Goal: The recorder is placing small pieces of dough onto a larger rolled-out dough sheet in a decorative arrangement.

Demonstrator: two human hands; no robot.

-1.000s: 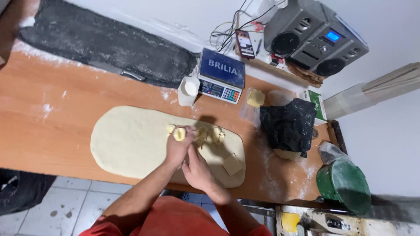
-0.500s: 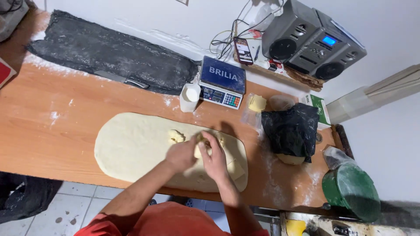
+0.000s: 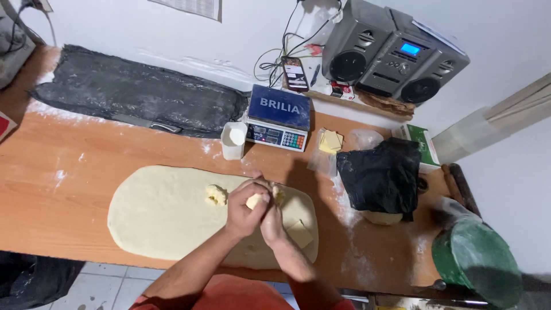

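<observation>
A long oval sheet of pale dough (image 3: 166, 212) lies flat on the wooden table (image 3: 69, 172). My left hand (image 3: 244, 209) and my right hand (image 3: 274, 221) are pressed together over its right part, both gripping a yellow lump of butter (image 3: 255, 200). One rough butter lump (image 3: 216, 195) sits on the dough just left of my hands. A flat square piece of butter (image 3: 301, 232) rests on the dough at the right, beside my right wrist.
Behind the dough stand a white cup (image 3: 233, 140) and a kitchen scale (image 3: 280, 117). A bag with butter slices (image 3: 329, 142), a black plastic bag (image 3: 381, 175), a green bucket (image 3: 476, 261), a floured black mat (image 3: 138, 95) and a radio (image 3: 393, 51) surround the work area.
My hands have come together on one butter lump slightly right of where they worked; a separate lump now lies free on the dough to their left. The camera view shifted.
</observation>
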